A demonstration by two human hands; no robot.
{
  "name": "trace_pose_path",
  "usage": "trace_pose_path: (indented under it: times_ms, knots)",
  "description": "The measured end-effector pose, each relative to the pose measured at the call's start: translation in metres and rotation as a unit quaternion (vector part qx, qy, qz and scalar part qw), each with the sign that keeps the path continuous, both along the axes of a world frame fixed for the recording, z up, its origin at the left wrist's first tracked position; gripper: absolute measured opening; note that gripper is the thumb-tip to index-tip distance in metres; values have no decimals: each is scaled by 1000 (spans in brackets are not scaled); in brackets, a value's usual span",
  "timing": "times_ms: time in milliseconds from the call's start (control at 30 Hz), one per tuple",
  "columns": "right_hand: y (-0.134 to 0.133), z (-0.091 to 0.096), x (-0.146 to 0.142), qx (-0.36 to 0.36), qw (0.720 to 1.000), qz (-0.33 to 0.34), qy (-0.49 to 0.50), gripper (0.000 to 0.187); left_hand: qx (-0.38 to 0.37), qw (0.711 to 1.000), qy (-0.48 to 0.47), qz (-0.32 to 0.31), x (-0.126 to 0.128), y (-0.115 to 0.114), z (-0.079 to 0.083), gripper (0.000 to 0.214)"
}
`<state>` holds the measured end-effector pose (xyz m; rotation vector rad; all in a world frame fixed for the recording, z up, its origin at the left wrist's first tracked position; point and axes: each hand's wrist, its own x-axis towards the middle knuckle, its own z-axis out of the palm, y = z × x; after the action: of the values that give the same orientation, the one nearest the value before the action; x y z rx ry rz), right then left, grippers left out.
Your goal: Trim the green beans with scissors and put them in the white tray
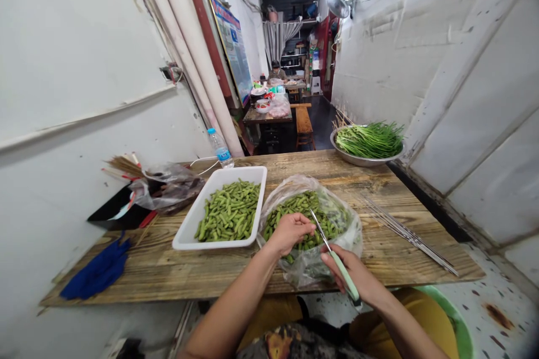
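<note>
Head view: L hand is pinching narrowly, what it holds unclear, over short green beans in an open clear plastic bag kept between both hands, while R hand is gripping a pale-green-handled steel knife w/ blade angled at them.

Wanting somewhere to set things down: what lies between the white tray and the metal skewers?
In the head view, a clear plastic bag of green beans lies there.

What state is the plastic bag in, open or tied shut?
Open: the plastic bag gapes, showing green beans inside, with the left hand at its mouth.
</note>
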<state>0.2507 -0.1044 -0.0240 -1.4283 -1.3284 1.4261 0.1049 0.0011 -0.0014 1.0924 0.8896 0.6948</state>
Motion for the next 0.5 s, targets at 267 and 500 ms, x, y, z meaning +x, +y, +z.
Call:
trace_pose_path:
  times_ms: [267,500]
  knots:
    - [2,-15,-3,-48,998,-18,21,57,119,972,99,178,-60,38,4,27]
    - [-7,-24,7,-32,999,-23,-13,70,417,741,474,229,-101,79,35,20]
